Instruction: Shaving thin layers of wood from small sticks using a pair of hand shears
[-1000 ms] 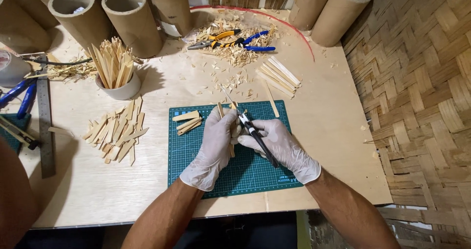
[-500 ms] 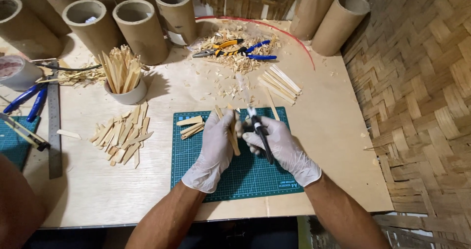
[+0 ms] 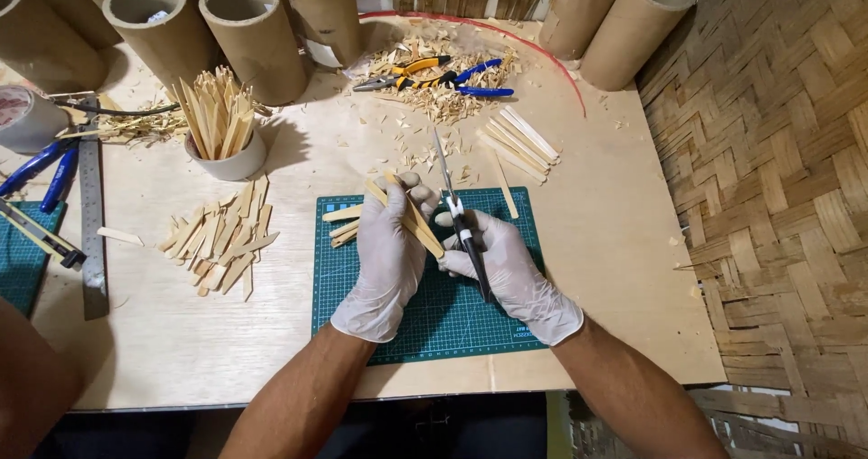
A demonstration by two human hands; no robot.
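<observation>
**Bamboo strip held over the mat, scissors raised**

Bamboo strip gripped in the gloved left hand, fingers curled close around it, one end pointing up-left, the other slanting down toward the right hand. Held above the green cutting mat, near its upper half. Right-hand fingers wrapped tight on the dark handles of the scissors, blades pointing away and up, lying together as far as can be told, just beside the strip without touching it.

Seems to be the trimming step: piece and blades brought side by side, no cut under way. Next move likely calls for opening the blades, setting the strip's end between them and holding it steady against a slip.

Counted:
- Seven cardboard tubes at least along the far edge, five left, two right.
- One white cup full of upright strips.
- One loose heap of cut pieces left of the mat, too many to count.
- About five long strips laid together beyond the mat.
- Two pliers on the shavings, yellow-handled and blue-handled.
- One steel ruler.
</observation>
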